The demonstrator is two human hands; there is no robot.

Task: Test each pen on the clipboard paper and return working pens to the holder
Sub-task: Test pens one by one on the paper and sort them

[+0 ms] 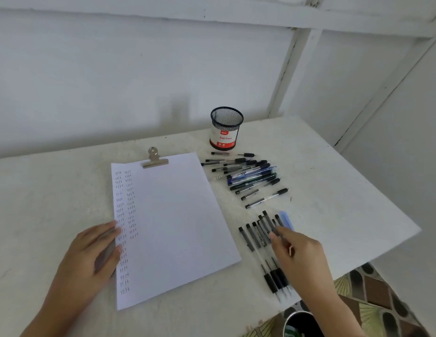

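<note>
White clipboard paper [173, 222] lies on the table under a metal clip [154, 158], with two columns of written test marks down its left side. My left hand [97, 254] rests flat on the paper's left edge. A black mesh pen holder [225, 128] stands beyond the paper and looks empty. A loose heap of pens [248, 175] lies in front of it. Nearer me, a row of pens [263, 242] lies side by side. My right hand [294, 249] is over that row, fingertips touching the pens; the hand is blurred and its grip is unclear.
The white table [333, 181] ends at an edge on the right and front right, above a patterned floor [372, 293]. A dark round container [302, 322] sits below the table's front edge. A white wall [139, 81] rises behind the table.
</note>
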